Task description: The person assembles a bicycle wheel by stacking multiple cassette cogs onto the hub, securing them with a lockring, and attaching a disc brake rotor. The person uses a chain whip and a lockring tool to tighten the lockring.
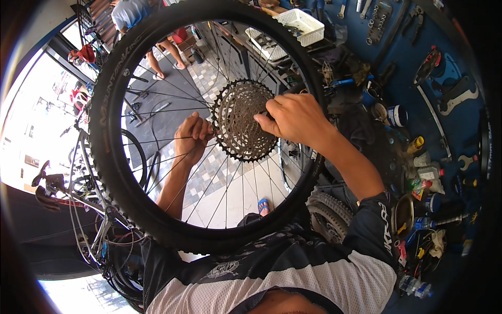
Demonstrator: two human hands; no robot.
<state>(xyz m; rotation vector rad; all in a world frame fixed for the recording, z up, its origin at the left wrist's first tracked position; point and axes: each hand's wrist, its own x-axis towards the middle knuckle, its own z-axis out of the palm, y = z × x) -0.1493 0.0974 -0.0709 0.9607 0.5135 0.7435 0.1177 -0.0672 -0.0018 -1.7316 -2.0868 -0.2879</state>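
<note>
A bicycle wheel with a knobby black tire (123,183) fills the middle of the view, held up before my chest. Its cassette (238,125) of toothed sprockets faces me, brown with grime. My right hand (294,119) is closed at the cassette's right side, thumb and curled index finger close to the center; whatever sits between them is hidden. Behind the spokes, my left hand (192,137) has its fingers bent together by the left rim of the cassette, toward the hub's far side. What it grips there cannot be made out.
At right, a blue workbench (389,172) carries bottles, tubs and loose tools, with wrenches (460,97) near its edge. White plastic baskets (300,26) stand at the top. Bicycles (97,209) crowd the left. Another person (130,13) stands beyond the wheel, near a dark mat (172,89).
</note>
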